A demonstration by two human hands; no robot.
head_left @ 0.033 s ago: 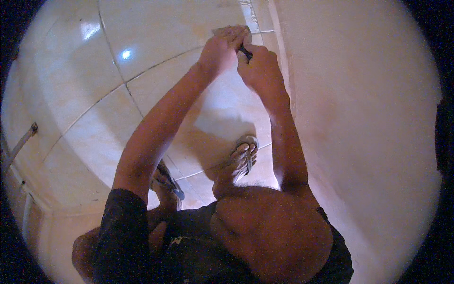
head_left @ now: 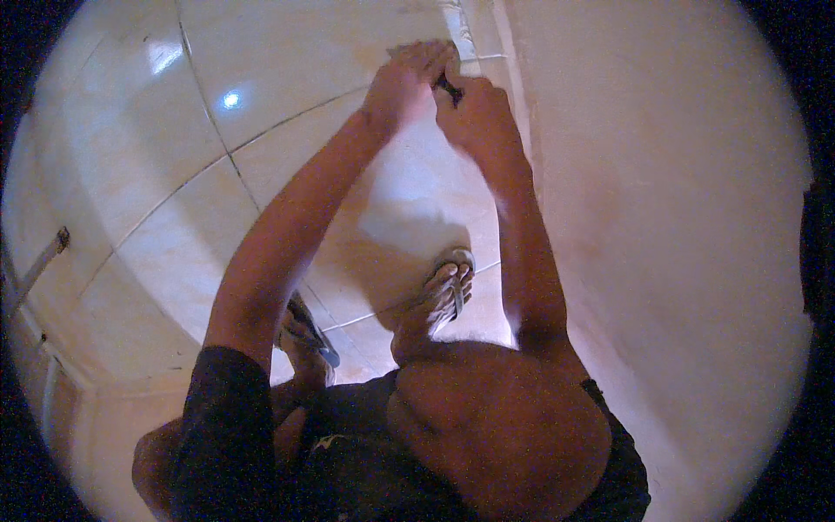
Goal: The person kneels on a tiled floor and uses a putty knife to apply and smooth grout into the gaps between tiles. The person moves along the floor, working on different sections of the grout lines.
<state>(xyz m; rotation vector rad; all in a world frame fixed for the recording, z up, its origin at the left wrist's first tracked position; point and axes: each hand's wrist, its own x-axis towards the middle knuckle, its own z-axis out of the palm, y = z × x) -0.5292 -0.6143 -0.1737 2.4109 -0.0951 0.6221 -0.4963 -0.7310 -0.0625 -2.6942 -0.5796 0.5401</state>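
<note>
Gripping a dark tool above the floor near the wall, the right hand curls closed; the left hand, farther from the wall, adjoins it, its grip unclear.

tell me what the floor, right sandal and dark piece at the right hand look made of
Floor: probably glossy glazed tile: joint lines, mirrored light spots. Right sandal: perhaps dull rubber or foam, by its matte strap. Dark piece at the right hand: maybe plastic, from its even black; finish too small to tell.
</note>
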